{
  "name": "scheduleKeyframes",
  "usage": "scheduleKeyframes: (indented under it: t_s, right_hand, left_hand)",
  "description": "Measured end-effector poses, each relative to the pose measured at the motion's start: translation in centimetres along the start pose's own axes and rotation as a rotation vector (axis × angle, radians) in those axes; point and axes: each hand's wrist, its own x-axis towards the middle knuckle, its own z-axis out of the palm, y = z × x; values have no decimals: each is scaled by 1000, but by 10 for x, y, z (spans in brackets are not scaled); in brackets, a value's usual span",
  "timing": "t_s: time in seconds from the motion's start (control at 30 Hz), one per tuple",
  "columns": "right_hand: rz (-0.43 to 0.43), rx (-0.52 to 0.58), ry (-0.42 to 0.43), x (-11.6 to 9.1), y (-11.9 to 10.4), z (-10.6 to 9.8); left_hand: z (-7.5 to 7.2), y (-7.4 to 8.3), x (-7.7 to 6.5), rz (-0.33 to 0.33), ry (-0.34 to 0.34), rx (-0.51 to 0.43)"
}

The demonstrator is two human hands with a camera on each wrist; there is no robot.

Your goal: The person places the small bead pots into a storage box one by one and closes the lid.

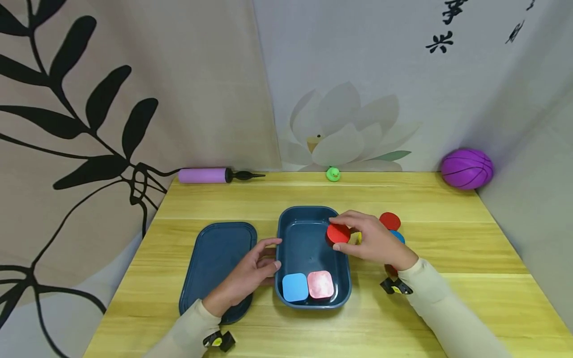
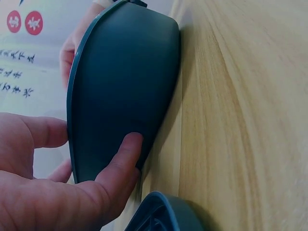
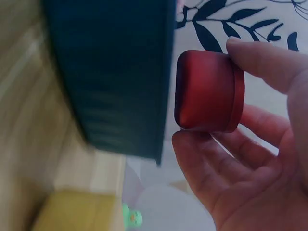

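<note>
My right hand (image 1: 376, 238) pinches a small red round tin (image 1: 337, 234) between thumb and fingers, over the right side of a dark blue rectangular box (image 1: 309, 248). In the right wrist view the red tin (image 3: 208, 91) shows a separate lid band and is beside the box's rim, above its wall (image 3: 110, 72). Inside the box, at the near end, a light blue square tin (image 1: 295, 287) and a pink square tin (image 1: 320, 284) sit side by side. My left hand (image 1: 250, 271) touches the box's left outer wall (image 2: 120, 72) with extended fingers.
A matching dark blue lid (image 1: 219, 258) lies left of the box, partly under my left forearm. Right of the box are red (image 1: 390, 221), blue (image 1: 398, 236) and yellow (image 3: 74, 211) tins. Along the back stand a purple pump (image 1: 203, 175), green duck (image 1: 333, 174) and purple ball (image 1: 467, 169).
</note>
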Motion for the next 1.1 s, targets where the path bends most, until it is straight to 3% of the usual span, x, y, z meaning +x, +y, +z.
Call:
scheduleKeyframes:
  t_s: [0.27, 0.53, 0.77, 1.1]
  right_hand:
    - [-52, 20, -112, 19, -10, 30]
    - [-74, -51, -215, 30, -23, 52]
    - [-105, -84, -262, 38, -31, 70]
    - [-160, -48, -331, 43, -32, 86]
  left_hand:
    - [1, 2, 1, -5, 2, -13]
    - [0, 3, 2, -11, -17, -27]
    - [-1, 3, 1, -13, -23, -32]
    - [-3, 1, 2, -2, -37, -30]
